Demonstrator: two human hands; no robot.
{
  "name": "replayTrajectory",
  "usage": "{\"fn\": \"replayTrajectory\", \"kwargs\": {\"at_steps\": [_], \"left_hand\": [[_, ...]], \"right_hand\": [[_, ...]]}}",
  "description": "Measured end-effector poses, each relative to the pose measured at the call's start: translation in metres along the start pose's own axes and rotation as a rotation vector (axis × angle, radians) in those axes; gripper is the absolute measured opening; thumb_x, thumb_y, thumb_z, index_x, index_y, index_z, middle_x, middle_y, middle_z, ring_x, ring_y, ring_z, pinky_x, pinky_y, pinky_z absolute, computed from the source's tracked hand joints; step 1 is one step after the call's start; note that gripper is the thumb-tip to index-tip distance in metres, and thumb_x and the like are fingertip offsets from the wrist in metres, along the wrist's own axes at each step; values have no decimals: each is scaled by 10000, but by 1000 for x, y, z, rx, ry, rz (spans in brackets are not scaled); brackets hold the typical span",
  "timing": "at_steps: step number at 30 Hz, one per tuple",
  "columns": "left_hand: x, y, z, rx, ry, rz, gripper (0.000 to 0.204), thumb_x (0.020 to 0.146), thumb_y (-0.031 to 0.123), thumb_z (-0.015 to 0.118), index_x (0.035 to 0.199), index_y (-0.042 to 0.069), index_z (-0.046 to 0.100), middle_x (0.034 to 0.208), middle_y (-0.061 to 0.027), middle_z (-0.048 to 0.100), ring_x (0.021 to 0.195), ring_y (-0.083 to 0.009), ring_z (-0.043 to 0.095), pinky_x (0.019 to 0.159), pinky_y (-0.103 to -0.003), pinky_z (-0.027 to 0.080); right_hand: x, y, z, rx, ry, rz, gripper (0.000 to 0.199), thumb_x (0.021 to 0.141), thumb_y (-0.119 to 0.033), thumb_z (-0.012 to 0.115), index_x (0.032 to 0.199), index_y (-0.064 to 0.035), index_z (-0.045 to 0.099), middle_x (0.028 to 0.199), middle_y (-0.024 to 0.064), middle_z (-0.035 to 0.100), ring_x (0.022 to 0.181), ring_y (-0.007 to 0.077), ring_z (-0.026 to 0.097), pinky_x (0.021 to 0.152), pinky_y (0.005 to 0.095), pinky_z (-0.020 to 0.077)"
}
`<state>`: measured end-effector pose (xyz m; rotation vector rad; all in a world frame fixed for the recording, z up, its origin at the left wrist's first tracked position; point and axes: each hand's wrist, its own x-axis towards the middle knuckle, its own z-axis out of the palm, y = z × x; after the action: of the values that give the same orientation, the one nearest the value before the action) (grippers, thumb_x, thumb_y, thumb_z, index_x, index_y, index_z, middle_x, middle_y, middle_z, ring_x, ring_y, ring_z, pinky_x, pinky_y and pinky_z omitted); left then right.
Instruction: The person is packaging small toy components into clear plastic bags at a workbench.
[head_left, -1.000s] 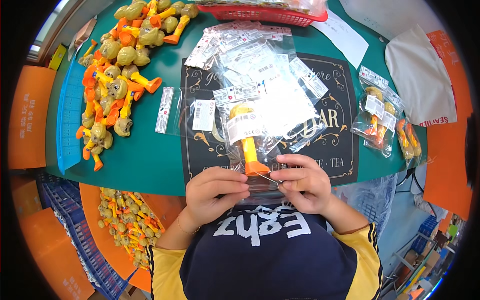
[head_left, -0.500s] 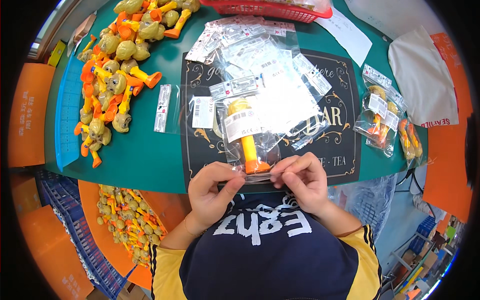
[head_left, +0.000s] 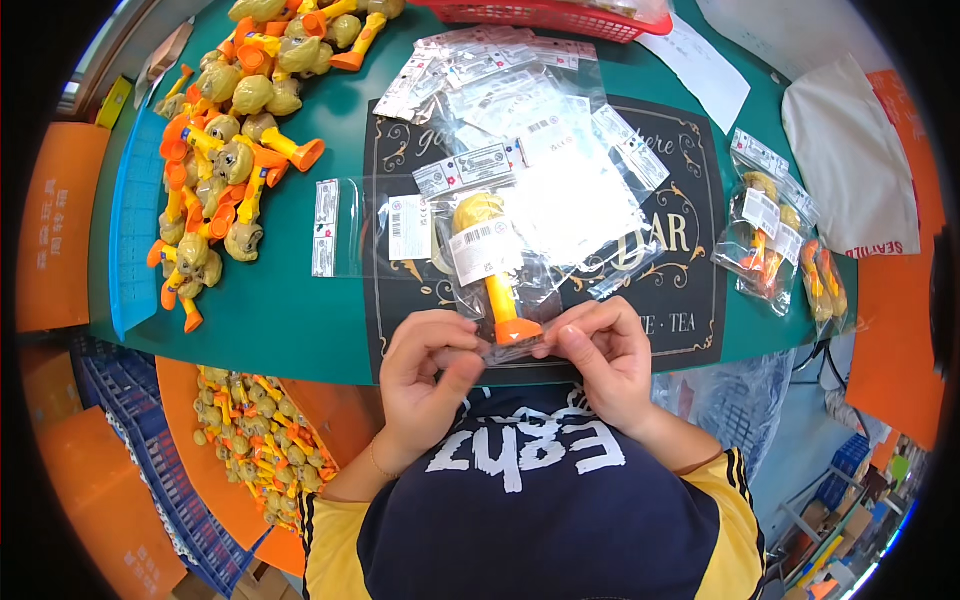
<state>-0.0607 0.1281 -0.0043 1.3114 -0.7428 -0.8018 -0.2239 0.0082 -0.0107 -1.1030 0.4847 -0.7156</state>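
Note:
A toy with a golden head, yellow stem and orange base (head_left: 518, 331) lies inside a clear plastic bag (head_left: 541, 280), its base toward me. A white label (head_left: 484, 252) covers part of the toy. At the bag's near edge, my left hand (head_left: 428, 368) pinches the film at the left corner, fingers curled. My right hand (head_left: 606, 358) grips the same edge on the right, thumb against fingers. The film between the hands is crumpled just below the orange base. Beside the bag lie a white label on clear film (head_left: 409, 228) and another flat bag (head_left: 325, 228).
Flat clear bags (head_left: 490, 80) are piled beyond, on a black printed mat (head_left: 690, 300). Loose toys (head_left: 235, 165) heap at the left by a blue tray (head_left: 137, 230). Bagged toys (head_left: 765, 235) lie right. A red basket (head_left: 560, 17) stands at the back; more toys (head_left: 262, 440) fill an orange container below.
The near edge of the bag, stretched straight between my hands before, is now crumpled under the toy's base. My left fingers have shifted slightly up, and the right hand a little too.

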Motion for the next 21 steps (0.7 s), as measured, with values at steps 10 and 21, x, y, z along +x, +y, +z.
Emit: {"fn": "replayTrajectory", "kwargs": {"at_steps": [10, 21], "left_hand": [[-1, 2, -8, 335, -123, 82, 362, 795, -33, 793, 1123, -27, 640, 1241, -128, 480, 839, -78, 594, 742, -206, 534], [-3, 7, -8, 220, -191, -72, 358, 839, 23, 781, 1189, 18, 707, 1132, -144, 715, 762, -80, 673, 650, -203, 528]], "right_hand": [[1, -1, -1, -24, 19, -67, 74, 981, 12, 563, 1025, -11, 507, 978, 164, 613, 874, 220, 654, 847, 349, 553], [1, 6, -4, 76, 16, -102, 89, 968, -3, 595, 1022, -20, 526, 1027, 163, 610, 890, 239, 661, 875, 383, 548]]}}
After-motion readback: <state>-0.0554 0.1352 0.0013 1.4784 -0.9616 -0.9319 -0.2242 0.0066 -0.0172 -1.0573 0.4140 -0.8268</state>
